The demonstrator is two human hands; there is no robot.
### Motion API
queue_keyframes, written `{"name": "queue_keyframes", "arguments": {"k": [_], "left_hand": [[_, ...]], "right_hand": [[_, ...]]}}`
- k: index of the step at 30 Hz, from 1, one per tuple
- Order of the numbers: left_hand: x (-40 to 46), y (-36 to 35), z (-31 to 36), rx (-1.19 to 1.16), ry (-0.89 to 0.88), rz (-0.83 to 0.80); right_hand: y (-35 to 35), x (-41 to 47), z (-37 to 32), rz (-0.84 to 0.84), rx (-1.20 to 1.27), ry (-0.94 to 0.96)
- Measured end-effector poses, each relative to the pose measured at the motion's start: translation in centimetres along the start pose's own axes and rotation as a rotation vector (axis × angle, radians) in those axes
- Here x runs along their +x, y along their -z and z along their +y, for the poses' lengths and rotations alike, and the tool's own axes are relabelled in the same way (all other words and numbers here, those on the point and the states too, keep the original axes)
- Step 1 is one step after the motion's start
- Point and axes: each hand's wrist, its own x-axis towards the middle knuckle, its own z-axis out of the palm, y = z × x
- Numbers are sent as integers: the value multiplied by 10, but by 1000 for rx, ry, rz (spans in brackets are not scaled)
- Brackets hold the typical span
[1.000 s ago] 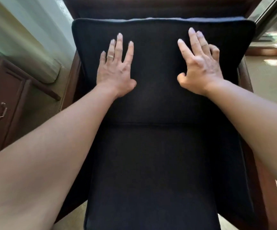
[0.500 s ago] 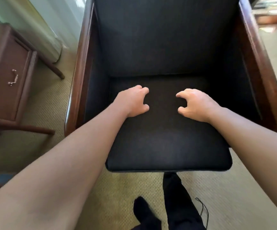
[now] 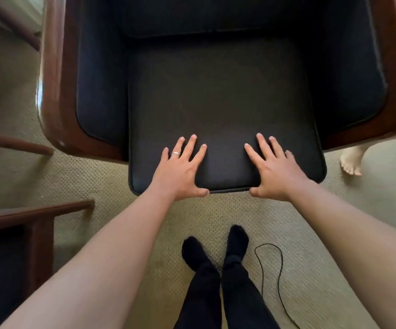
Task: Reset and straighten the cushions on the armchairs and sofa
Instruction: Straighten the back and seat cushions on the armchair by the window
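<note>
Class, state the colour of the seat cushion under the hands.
Black, seat cushion, clearest in the head view.

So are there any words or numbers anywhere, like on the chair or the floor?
None: no words, numbers, labels or signs can be read.
The seat cushion under the left hand and right hand is plain dark fabric.
The wooden armrest shows only shine.
The carpet has only a woven texture.
The ring is too small to tell whether it bears any marking.
</note>
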Motion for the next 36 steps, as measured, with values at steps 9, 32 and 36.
{"name": "queue_keyframes", "arguments": {"k": [9, 32, 36], "left_hand": [[4, -28, 3, 156, 19, 106], [40, 5, -22, 204, -45, 6], [66, 30, -33, 178, -9, -1]], "right_hand": [[-37, 9, 7, 173, -124, 12], [-12, 44, 38, 83, 37, 106], [13, 71, 44, 92, 50, 106]]}}
